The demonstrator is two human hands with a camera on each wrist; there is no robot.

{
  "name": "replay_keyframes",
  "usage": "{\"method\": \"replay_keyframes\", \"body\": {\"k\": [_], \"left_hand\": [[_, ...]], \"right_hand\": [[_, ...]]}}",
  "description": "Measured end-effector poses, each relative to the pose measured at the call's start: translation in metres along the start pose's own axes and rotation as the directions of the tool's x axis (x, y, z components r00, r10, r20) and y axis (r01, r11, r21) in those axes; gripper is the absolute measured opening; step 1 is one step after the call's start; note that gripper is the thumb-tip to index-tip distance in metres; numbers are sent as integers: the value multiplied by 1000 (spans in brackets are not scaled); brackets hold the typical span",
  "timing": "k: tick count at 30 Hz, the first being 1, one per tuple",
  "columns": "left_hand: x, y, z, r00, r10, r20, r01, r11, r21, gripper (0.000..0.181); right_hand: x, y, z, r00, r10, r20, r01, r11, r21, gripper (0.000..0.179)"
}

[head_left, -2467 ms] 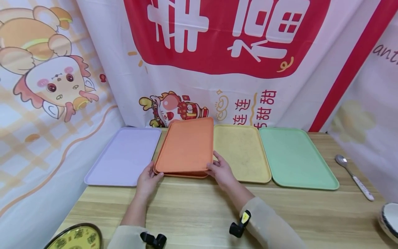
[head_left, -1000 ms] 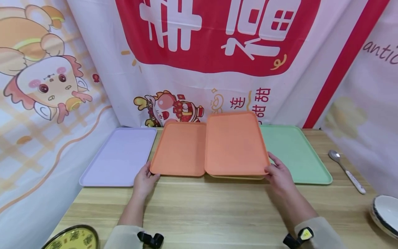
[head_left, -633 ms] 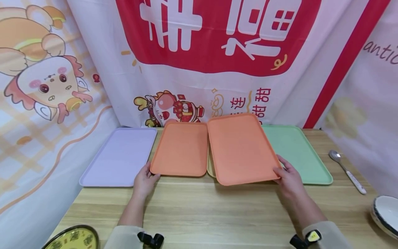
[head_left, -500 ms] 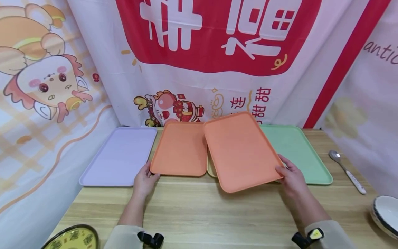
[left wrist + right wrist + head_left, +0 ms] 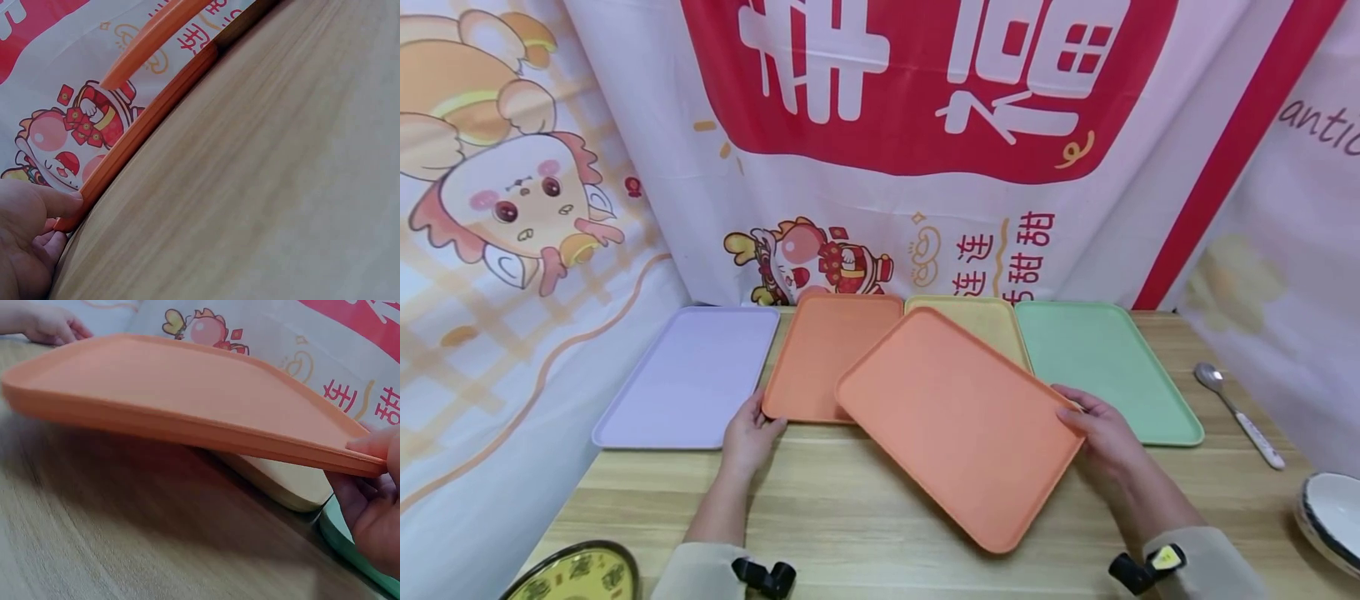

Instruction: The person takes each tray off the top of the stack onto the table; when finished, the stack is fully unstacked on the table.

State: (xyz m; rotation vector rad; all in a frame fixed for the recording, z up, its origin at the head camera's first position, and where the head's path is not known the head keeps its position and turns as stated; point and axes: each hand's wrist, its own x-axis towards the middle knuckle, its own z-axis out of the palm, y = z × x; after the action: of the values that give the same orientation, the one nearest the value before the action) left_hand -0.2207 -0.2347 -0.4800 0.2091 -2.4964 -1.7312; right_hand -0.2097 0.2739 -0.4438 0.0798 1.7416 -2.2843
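Note:
My right hand (image 5: 1105,429) pinches one corner of an orange tray (image 5: 962,425), thumb on top and fingers beneath. In the right wrist view this held tray (image 5: 187,381) hangs above the wooden table, turned at an angle. It overlaps a second orange tray (image 5: 831,350) and a yellow tray (image 5: 981,317) in the head view. My left hand (image 5: 748,437) grips the front left corner of the second orange tray, which lies on the table. The left wrist view shows the thumb (image 5: 59,203) over that tray's rim.
A lilac tray (image 5: 692,375) lies at the left, a green tray (image 5: 1108,371) at the right. Further right are a spoon (image 5: 1240,412) and a white bowl (image 5: 1333,517). A yellow patterned dish (image 5: 580,575) stands front left. A printed curtain (image 5: 880,158) hangs behind.
My right hand has lifted the upper orange tray off the other, carried it right over the yellow tray, then swung it round toward the front. My left hand has stayed at its corner.

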Motion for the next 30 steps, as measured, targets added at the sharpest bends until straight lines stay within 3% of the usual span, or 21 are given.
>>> {"method": "replay_keyframes", "body": {"k": [10,16,20,25,30], "left_hand": [[0,-1,1,1000,-1,-2,1,1000,5,68],[-3,-2,2,997,72,-36,-72,997,-8,69],[-2,-1,2,998,58,-31,-59,998,-9,68],[-1,2,1,1000,7,-4,-7,1000,-7,68],[0,0,1,1000,-2,-4,2,1000,-3,69]], "right_hand": [[4,6,-3,998,35,48,-27,988,-152,23],[7,4,-4,997,52,64,-31,955,-295,16],[9,2,-4,999,26,45,-2,886,-463,8],[10,1,-1,999,-15,43,38,794,-607,37],[11,4,-2,997,-39,63,72,708,-703,39]]}}
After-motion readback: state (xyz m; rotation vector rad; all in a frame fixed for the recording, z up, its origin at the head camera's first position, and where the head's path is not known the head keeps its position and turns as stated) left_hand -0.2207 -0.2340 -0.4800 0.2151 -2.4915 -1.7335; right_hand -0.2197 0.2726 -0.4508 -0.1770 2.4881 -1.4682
